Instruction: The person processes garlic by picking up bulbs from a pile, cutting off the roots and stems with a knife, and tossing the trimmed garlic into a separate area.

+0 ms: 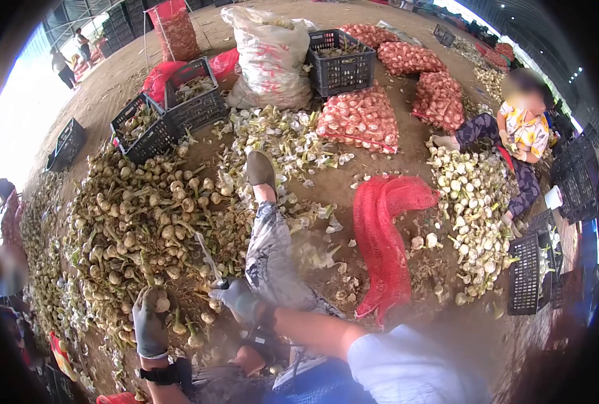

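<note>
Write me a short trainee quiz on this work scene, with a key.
1. Fill in: the left hand holds a ____.
2. True or false: the long red net hangs from a pole.
3. Which hand holds the thin tool?
a) left hand
b) right hand
c) neither

Key:
1. garlic bulb
2. False; it lies on the ground.
3. b

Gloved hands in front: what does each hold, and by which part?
Left hand: garlic, by its bulb. Right hand: bladed tool, by its handle.
</note>
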The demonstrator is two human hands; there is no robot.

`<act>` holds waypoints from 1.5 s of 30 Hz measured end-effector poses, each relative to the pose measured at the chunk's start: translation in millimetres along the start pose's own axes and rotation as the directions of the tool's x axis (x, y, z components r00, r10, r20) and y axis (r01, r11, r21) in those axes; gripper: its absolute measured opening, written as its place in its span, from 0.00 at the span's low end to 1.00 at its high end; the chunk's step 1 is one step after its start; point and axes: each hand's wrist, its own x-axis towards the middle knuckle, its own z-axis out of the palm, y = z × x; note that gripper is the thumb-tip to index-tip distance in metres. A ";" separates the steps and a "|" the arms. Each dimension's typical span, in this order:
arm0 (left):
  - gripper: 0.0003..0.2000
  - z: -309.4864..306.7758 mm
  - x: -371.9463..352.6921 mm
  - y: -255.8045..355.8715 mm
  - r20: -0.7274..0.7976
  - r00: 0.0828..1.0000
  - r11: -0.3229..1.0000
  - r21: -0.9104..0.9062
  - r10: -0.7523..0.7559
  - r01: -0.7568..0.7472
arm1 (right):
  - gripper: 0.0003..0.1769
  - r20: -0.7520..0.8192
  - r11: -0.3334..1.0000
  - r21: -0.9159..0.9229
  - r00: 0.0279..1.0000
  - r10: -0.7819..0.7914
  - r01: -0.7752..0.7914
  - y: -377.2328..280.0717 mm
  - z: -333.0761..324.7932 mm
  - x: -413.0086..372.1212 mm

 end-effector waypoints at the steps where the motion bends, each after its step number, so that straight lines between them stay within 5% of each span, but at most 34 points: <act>1: 0.14 0.5 2.7 -0.4 -0.011 1.000 1.000 0.004 -0.003 0.003 | 0.12 0.004 0.998 0.034 0.999 -0.043 0.043 -14.3 -4.1 -14.9; 3: 0.13 -6.7 5.0 -3.5 0.089 0.995 0.999 -0.026 0.047 -0.045 | 0.12 0.022 0.995 -0.077 0.998 -0.058 0.060 -44.5 -19.9 -46.7; 4: 0.12 -2.7 2.6 5.4 0.022 0.991 0.984 -0.113 -0.134 0.136 | 0.11 0.099 0.949 -0.089 0.951 -0.293 0.301 -11.4 -19.4 -24.1; 5: 0.12 -10.5 6.4 -10.8 0.053 0.998 0.999 -0.034 0.038 -0.036 | 0.10 0.143 0.965 0.178 0.965 -0.219 0.193 -26.1 -24.7 -39.0; 7: 0.16 -4.7 4.1 2.1 0.014 0.988 0.984 -0.088 -0.153 0.154 | 0.10 0.093 0.971 0.074 0.968 -0.232 0.226 -19.3 -18.7 -25.0; 9: 0.15 -7.6 6.8 -2.5 0.058 0.987 0.975 -0.159 -0.148 0.155 | 0.11 0.148 0.990 0.058 0.980 -0.136 0.129 -19.4 -26.5 -25.2; 10: 0.14 -5.8 6.6 -1.2 0.060 0.987 0.976 -0.154 -0.147 0.155 | 0.10 0.030 1.000 -0.025 1.000 0.003 -0.002 -47.4 -24.1 -45.0; 11: 0.14 -4.6 5.6 -0.2 0.057 0.987 0.977 -0.149 -0.148 0.155 | 0.10 0.026 0.995 -0.030 0.995 -0.099 0.100 -32.7 -24.5 -34.2; 12: 0.13 -3.6 4.5 -2.1 0.066 0.998 0.999 0.030 0.018 -0.020 | 0.10 0.040 0.987 -0.028 0.987 -0.155 0.156 -19.5 -24.5 -24.3; 15: 0.14 -11.5 7.4 -3.7 0.079 0.985 0.987 -0.018 -0.156 0.158 | 0.09 0.001 0.986 -0.030 0.986 -0.165 0.165 -46.1 -22.9 -51.4; 17: 0.12 -5.2 3.3 1.8 0.061 0.995 0.993 0.093 -0.074 0.068 | 0.12 0.056 0.889 -0.064 0.891 -0.450 0.453 -22.8 -20.8 -32.1; 19: 0.13 -4.3 3.0 -4.4 0.053 0.989 0.980 0.153 -0.137 0.128 | 0.15 0.123 0.778 -0.289 0.827 -0.548 0.558 -31.5 -24.0 -37.5; 24: 0.13 -5.1 -2.9 -19.9 0.086 0.991 0.903 0.426 -0.106 0.060 | 0.18 0.242 0.697 -0.204 0.726 -0.644 0.687 -26.1 -19.5 -35.6; 25: 0.13 -7.7 -2.9 -29.1 0.104 0.993 0.894 0.449 -0.051 -0.001 | 0.16 0.287 0.703 -0.369 0.794 -0.536 0.608 -37.6 -22.3 -43.4; 27: 0.12 -7.0 -6.6 -25.0 0.152 0.987 0.941 0.339 -0.044 -0.011 | 0.13 0.243 0.847 -0.396 0.930 -0.275 0.354 10.6 -25.6 -1.9; 28: 0.13 -2.3 -11.5 -3.5 0.176 0.970 0.966 0.226 -0.170 0.129 | 0.11 0.219 0.919 -0.312 0.959 -0.178 0.242 11.2 -27.3 -8.7; 30: 0.14 -3.0 -8.5 -6.5 0.132 0.987 0.935 0.353 -0.091 0.039 | 0.08 0.207 0.983 -0.174 0.978 -0.014 0.051 15.6 -26.5 -21.2; 35: 0.16 -14.0 -9.3 -21.8 0.010 0.995 0.908 0.410 -0.102 0.089 | 0.10 0.196 0.991 -0.134 0.979 0.050 -0.024 20.3 -44.4 -24.3; 37: 0.16 -30.3 -9.2 -48.0 -0.052 0.993 0.963 0.244 -0.101 0.111 | 0.11 0.140 0.987 -0.115 0.982 0.130 -0.114 17.8 -57.7 -18.2; 39: 0.17 -52.7 -15.6 -56.4 -0.158 0.981 0.831 0.526 -0.115 0.182 | 0.10 0.118 0.990 -0.130 0.991 0.064 -0.049 18.2 -70.4 -15.5; 42: 0.17 -108.0 -27.1 -119.2 -0.156 0.984 0.915 0.379 -0.086 0.140 | 0.09 0.075 0.991 -0.128 0.996 0.044 -0.034 28.5 -88.9 -6.8; 43: 0.17 -119.7 -36.5 -120.8 -0.224 0.947 0.892 0.341 -0.229 0.296 | 0.09 0.060 0.991 -0.125 0.997 0.046 -0.038 28.8 -92.3 -7.8; 45: 0.15 -156.2 -53.6 -147.6 -0.322 0.904 0.826 0.399 -0.280 0.398 | 0.10 0.053 0.992 -0.109 0.996 0.071 -0.065 26.7 -96.7 -10.3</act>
